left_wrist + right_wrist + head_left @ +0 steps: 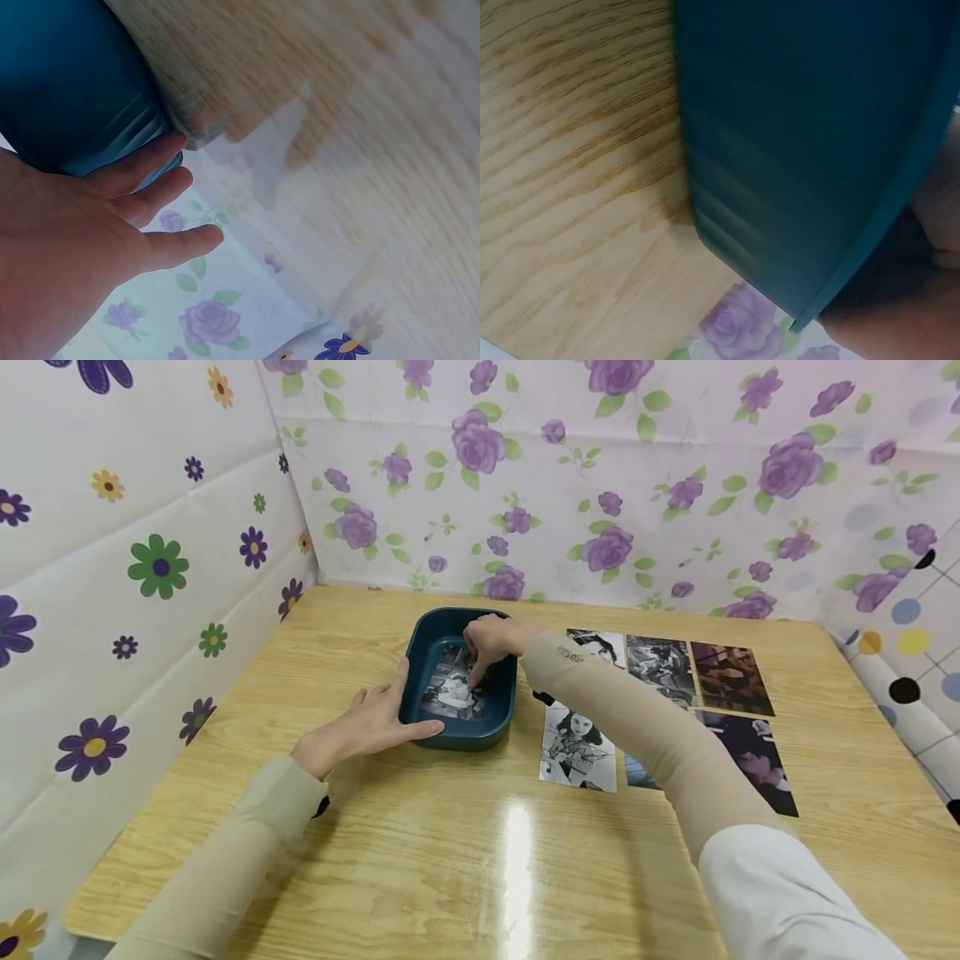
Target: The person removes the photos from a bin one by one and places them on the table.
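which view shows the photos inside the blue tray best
The head view: it looks down into the blue tray, where black-and-white photos lie under the right hand. The left wrist view shows only the tray's outer wall against the left hand; the right wrist view shows only wall and rim, no photos.

Light wood-grain laminate table [420, 860], glossy, with a glare streak near the front. Directly on it: dark teal rounded-rectangular plastic tray [480, 737], at the grip; just right of the grip, flat printed photographs [577, 750] in two rows, mostly black-and-white, some touching edge to edge.
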The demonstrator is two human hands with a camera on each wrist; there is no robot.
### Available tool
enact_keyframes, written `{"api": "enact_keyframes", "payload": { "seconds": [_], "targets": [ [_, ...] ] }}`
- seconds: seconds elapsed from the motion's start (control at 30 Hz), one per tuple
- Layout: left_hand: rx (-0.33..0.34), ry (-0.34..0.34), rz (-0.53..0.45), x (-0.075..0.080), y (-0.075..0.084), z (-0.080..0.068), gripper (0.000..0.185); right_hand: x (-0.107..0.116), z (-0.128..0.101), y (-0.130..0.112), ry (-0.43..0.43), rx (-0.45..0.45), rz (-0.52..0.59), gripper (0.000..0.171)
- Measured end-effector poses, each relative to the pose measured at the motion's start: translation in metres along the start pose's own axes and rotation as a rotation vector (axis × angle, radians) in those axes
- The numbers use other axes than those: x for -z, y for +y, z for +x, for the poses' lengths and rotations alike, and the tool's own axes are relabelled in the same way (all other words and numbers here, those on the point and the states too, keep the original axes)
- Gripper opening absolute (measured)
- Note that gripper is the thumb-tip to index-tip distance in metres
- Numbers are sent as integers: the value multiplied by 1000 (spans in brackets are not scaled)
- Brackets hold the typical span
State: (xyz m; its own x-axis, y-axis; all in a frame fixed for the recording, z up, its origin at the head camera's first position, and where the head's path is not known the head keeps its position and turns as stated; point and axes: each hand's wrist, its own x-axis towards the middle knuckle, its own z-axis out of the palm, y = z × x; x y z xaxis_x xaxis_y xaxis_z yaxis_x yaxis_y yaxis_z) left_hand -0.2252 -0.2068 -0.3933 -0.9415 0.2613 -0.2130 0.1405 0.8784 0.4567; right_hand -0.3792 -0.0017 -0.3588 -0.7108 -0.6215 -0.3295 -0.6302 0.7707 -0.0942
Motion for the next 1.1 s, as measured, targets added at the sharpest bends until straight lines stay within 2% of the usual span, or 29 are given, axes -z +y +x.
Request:
{"api": "enact_keyframes", "payload": {
  "seconds": [0.13,0.3,0.5,0.6,0.7,0.83,0.93,1.1],
  "targets": [
    [-9,8,-6,-3,0,-2,122,-10,4,-1,2,-36,-58,56],
    [-15,13,-10,-8,-1,-5,121,-19,6,-2,-5,-48,-42,56],
    [-8,16,-18,-5,-1,-2,121,-14,8,-3,-18,-60,-45,59],
    [-12,12,-18,-2,-1,-1,121,-10,6,-2,10,-26,-18,59],
    [-15,10,-17,-1,-1,-2,120,-7,2,0,76,51,76,53],
    [-10,6,-14,-1,0,-2,120,-1,-8,7,155,127,319,41],
    [-1,-4,-12,0,0,-2,120,8,-17,13,190,145,469,37],
    [-2,-5,-15,-1,0,-1,120,29,-43,29,244,163,568,36]
  ]
}}
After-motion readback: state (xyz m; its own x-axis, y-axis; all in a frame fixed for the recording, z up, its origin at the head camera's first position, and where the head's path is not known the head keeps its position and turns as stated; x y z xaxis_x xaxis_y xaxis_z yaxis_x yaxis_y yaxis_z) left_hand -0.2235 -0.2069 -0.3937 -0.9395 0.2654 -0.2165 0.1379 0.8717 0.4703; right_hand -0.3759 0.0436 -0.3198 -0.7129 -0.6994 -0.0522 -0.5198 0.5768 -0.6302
